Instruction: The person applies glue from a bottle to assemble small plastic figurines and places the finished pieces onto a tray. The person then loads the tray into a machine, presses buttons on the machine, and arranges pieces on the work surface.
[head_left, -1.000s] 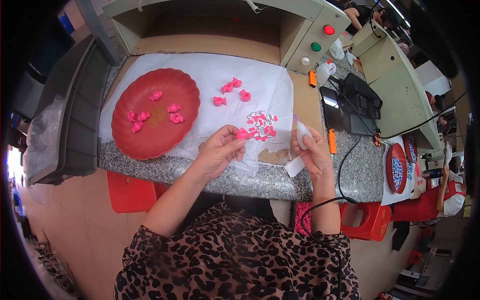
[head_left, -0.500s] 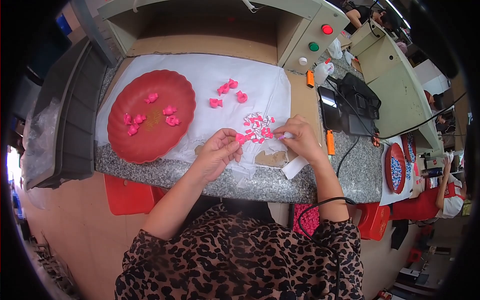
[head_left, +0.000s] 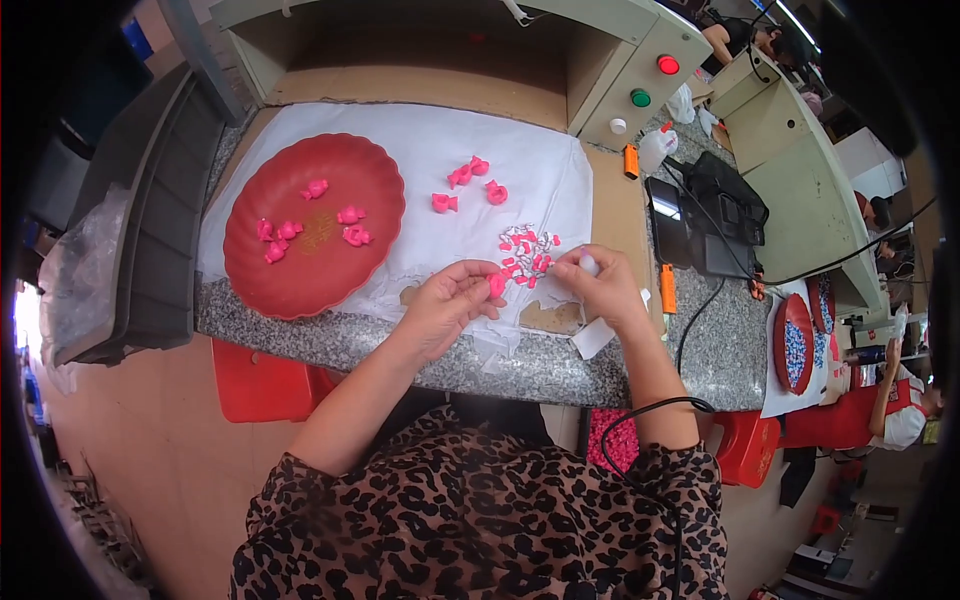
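My left hand (head_left: 452, 308) is closed in a pinch on a small pink plastic figure (head_left: 497, 286), held just left of a pile of small pink and white pieces (head_left: 527, 255). At the right side of that pile is my right hand (head_left: 603, 285), its fingers closed around a small whitish tube-like thing (head_left: 589, 265); most of it is hidden by the fingers. Several loose pink figures (head_left: 460, 177) lie on the white paper (head_left: 420, 240) farther back. More pink figures (head_left: 352, 215) rest in a red scalloped plate (head_left: 245, 215) to the left.
A grey bin (head_left: 130, 240) stands at the left edge. Behind the paper is a cabinet with red and green buttons (head_left: 640, 98). To the right are orange lighter-like objects (head_left: 668, 288), a phone (head_left: 664, 210), a black bag (head_left: 725, 210) and cables. Another person (head_left: 870, 410) sits far right.
The view has shifted slightly, moving the scene right. My right hand has turned a little, so more of the whitish thing shows and its purple tip no longer does. My left hand keeps the pink figure.
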